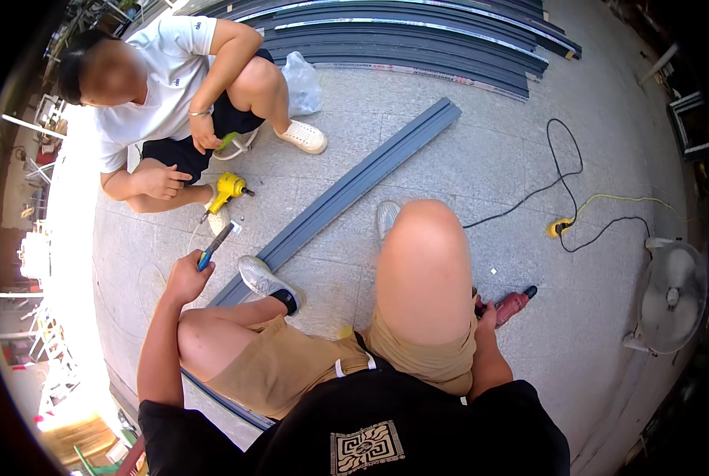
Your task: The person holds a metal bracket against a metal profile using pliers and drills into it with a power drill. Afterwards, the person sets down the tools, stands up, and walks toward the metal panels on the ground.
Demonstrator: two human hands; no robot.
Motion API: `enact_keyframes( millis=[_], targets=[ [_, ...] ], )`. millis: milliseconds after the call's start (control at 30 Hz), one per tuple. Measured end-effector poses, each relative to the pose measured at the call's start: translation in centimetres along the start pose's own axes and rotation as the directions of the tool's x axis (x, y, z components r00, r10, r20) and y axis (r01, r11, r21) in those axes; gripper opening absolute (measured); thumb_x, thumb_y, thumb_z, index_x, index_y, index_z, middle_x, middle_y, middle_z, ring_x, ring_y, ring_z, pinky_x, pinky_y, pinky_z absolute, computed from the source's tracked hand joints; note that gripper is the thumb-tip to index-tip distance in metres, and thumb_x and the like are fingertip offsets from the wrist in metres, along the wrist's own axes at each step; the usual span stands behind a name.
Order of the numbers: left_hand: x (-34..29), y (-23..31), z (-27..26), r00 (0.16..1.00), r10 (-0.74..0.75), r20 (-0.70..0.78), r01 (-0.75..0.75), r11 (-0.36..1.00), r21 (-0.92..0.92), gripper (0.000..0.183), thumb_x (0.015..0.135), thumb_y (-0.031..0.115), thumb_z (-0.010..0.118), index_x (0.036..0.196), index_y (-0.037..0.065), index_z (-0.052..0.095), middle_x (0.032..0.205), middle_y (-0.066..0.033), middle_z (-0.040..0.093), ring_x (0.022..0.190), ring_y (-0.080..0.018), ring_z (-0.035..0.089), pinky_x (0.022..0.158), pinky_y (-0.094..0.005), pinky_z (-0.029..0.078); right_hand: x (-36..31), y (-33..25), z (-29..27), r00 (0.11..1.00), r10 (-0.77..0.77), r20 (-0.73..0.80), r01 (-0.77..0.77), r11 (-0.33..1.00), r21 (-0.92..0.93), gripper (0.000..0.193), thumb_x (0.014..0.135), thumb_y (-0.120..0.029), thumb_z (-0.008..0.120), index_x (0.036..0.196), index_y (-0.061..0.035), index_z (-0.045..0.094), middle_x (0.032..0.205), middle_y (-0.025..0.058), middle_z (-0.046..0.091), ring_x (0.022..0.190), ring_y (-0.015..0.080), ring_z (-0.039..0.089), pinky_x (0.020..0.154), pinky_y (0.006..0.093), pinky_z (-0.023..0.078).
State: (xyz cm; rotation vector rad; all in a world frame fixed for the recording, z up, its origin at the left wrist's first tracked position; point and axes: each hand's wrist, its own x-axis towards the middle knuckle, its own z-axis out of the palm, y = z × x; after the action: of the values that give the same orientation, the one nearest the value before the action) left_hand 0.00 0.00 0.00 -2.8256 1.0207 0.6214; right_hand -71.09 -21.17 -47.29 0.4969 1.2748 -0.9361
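My left hand (pixel 186 278) is closed around a slim hand tool (pixel 205 255) with a blue-and-dark handle; its exact kind is unclear. A small pale piece (pixel 236 227) shows at its tip. Below that hand, a long grey metal profile (pixel 354 176) lies slantwise on the floor, passing by my left shoe (pixel 264 279). To the right of my raised knee, my right hand (pixel 487 314) grips a red power drill (pixel 513 307), its nose pointing right. My knee and thigh hide part of that hand.
A person in a white shirt (pixel 160 75) squats at upper left, beside a yellow power tool (pixel 228 189). Stacked grey profiles (pixel 418 51) lie at the back, near a plastic bag (pixel 303 86). Right are a yellow cord connector (pixel 559 228), black cable (pixel 521 196) and fan (pixel 672 297).
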Motion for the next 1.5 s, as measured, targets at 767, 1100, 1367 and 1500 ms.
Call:
enact_keyframes(
  millis=[767,1100,1367,1500],
  targets=[
    [-0.8,-0.3,-0.1,0.971,0.223,-0.083,-0.233,0.962,-0.144,0.040,0.098,0.042,0.072,0.106,0.004,0.068,0.099,-0.0258,0.074,0.097,-0.0477,0.071,0.088,-0.0553,0.055,-17.0,-8.0,13.5,0.876,-0.247,0.414,0.358,0.909,-0.215,0.015,0.097,-0.013,0.072,0.088,-0.0125,0.059,0.075,-0.0013,0.064,0.065,0.0121,0.063,0.059,0.0233,0.058],
    [-3.1,-3.7,0.5,0.950,0.218,-0.225,-0.271,0.931,-0.244,0.038,0.096,0.041,0.074,0.103,0.004,0.069,0.094,-0.0261,0.073,0.090,-0.0486,0.070,0.083,-0.0555,0.055,-6.2,-1.9,20.0,0.937,0.064,0.342,0.158,0.798,-0.582,0.031,0.095,-0.006,0.061,0.074,-0.0180,0.042,0.056,-0.0097,0.045,0.041,0.0083,0.043,0.043,0.0238,0.044],
    [-4.9,-6.2,0.5,0.999,0.024,-0.043,-0.035,0.959,-0.283,0.041,0.097,0.045,0.072,0.109,0.006,0.072,0.096,-0.0235,0.076,0.092,-0.0459,0.072,0.085,-0.0535,0.057,-2.0,8.0,21.0,0.971,0.110,0.213,0.059,0.752,-0.656,0.025,0.097,-0.008,0.062,0.078,-0.0150,0.047,0.060,-0.0085,0.047,0.045,0.0078,0.045,0.046,0.0237,0.045],
    [-4.0,-5.3,0.3,1.000,0.007,0.000,-0.007,0.958,-0.286,0.041,0.098,0.046,0.072,0.110,0.006,0.072,0.098,-0.0231,0.076,0.094,-0.0456,0.072,0.086,-0.0536,0.057,-0.9,8.3,21.6,0.978,0.083,0.193,0.067,0.749,-0.659,0.022,0.097,-0.008,0.063,0.080,-0.0136,0.050,0.061,-0.0079,0.049,0.047,0.0076,0.046,0.047,0.0236,0.046]
  ],
)
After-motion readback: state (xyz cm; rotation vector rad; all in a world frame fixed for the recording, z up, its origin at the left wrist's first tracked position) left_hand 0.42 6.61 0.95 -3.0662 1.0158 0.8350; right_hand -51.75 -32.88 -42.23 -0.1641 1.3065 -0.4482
